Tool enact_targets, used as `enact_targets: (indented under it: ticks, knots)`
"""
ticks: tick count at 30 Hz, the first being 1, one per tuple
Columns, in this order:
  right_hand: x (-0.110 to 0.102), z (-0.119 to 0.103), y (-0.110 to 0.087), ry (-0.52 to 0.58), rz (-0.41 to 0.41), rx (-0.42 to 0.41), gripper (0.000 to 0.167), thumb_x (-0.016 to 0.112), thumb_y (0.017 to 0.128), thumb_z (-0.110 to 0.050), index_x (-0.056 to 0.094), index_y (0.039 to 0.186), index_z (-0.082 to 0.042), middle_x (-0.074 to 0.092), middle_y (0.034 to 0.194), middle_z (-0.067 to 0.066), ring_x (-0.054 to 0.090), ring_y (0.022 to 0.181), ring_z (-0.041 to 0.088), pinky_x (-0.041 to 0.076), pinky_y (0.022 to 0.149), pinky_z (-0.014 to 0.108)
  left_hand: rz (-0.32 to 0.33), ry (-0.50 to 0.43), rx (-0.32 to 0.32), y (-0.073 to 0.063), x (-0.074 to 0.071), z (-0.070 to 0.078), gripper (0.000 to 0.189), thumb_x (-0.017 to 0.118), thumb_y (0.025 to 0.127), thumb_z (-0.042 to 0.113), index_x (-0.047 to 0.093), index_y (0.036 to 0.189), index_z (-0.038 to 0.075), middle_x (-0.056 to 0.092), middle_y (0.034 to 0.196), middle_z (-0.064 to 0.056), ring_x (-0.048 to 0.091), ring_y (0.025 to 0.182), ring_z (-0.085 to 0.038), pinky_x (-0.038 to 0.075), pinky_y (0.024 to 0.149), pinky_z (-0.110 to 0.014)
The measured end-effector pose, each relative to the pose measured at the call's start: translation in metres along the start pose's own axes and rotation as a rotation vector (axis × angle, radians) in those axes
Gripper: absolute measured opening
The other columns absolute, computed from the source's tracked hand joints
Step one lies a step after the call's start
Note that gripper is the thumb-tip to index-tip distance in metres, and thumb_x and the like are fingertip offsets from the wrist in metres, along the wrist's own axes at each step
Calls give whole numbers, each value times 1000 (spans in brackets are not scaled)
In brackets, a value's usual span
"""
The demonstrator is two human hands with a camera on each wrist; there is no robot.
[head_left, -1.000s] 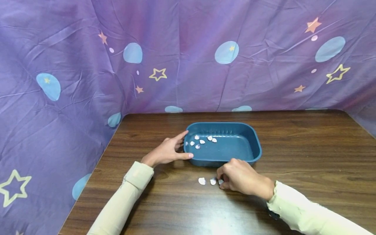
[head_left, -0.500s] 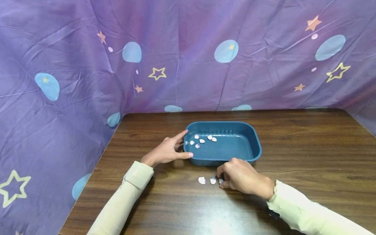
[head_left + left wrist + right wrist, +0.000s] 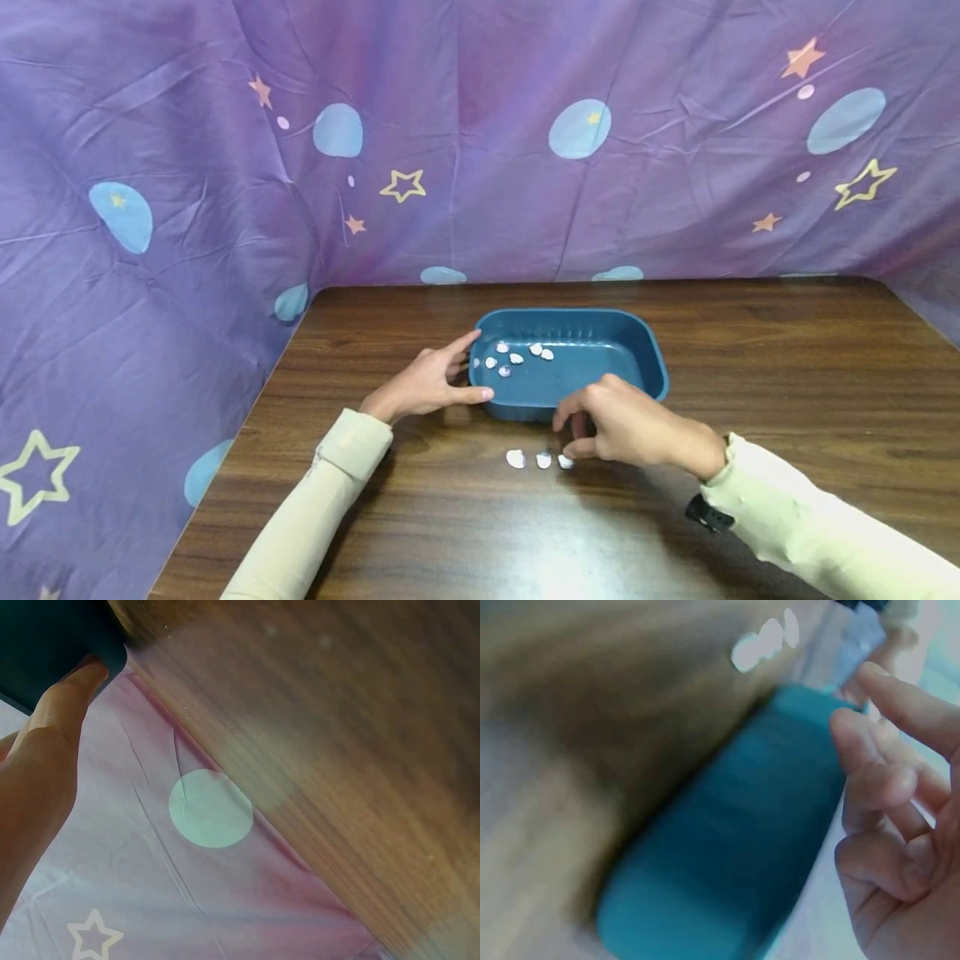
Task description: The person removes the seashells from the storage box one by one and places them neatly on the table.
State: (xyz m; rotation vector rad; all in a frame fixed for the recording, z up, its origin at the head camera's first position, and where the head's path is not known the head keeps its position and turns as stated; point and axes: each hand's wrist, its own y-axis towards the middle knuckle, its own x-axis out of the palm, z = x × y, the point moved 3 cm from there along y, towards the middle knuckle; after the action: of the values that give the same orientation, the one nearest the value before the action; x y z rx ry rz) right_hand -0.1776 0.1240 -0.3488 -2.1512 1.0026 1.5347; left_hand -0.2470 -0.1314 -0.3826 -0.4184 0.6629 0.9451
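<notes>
A blue plastic basin [image 3: 592, 379] stands on the table, with several small white seashells [image 3: 516, 359] scattered toward its left end. My left hand [image 3: 420, 385] spreads across that end, its thumb on the near rim and the other fingers along the far left side. In the left wrist view the thumb [image 3: 64, 697] lies against the basin's edge. Three more white shells [image 3: 543, 460] form a short row on the wood in front of the basin. My right hand [image 3: 626, 425] hovers just above the rightmost one, thumb and fingers apart, nothing visible between them.
The brown wooden table [image 3: 787, 392] extends around the basin, with a bright reflection near its front. A purple curtain [image 3: 480, 150] with stars and ovals hangs behind the table and on the left. A dark band [image 3: 709, 513] shows by the right sleeve.
My right hand has let go of the rightmost shell and risen from it, its fingers parting. That shell now lies uncovered in the row. The left hand has stayed on the basin.
</notes>
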Motion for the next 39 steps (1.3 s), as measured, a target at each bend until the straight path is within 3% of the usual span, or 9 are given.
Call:
enact_targets:
  ticks: [7,18,27,39]
  knots:
    - [-23,15,21,27,78,50,13,86,78,-18,76,86,-18,68,66,-16,49,52,-5,43,53,16,3,-8,9,0,-1,1,101,79,86,39,19,162,12,48,150,-25,58,133,-30,36,121,-44]
    - [-19,44,45,27,158,253,14,84,79,-17,78,90,-12,70,67,-8,55,57,6,42,55,23,-3,-8,3,0,0,1,100,78,86,40,19,162,11,49,150,-23,58,133,-29,36,121,-44]
    - [-11,59,59,-25,94,381,17,85,78,-18,77,92,-11,75,76,1,66,66,11,52,60,29,3,13,6,-1,0,1,100,79,85,40,20,161,12,50,149,-24,58,134,-28,34,122,-45]
    - [0,69,68,-27,38,519,20,83,82,-19,78,99,-11,77,85,6,67,71,17,52,57,29,-2,10,18,1,0,2,100,79,85,38,20,161,11,50,149,-26,58,133,-30,37,120,-44]
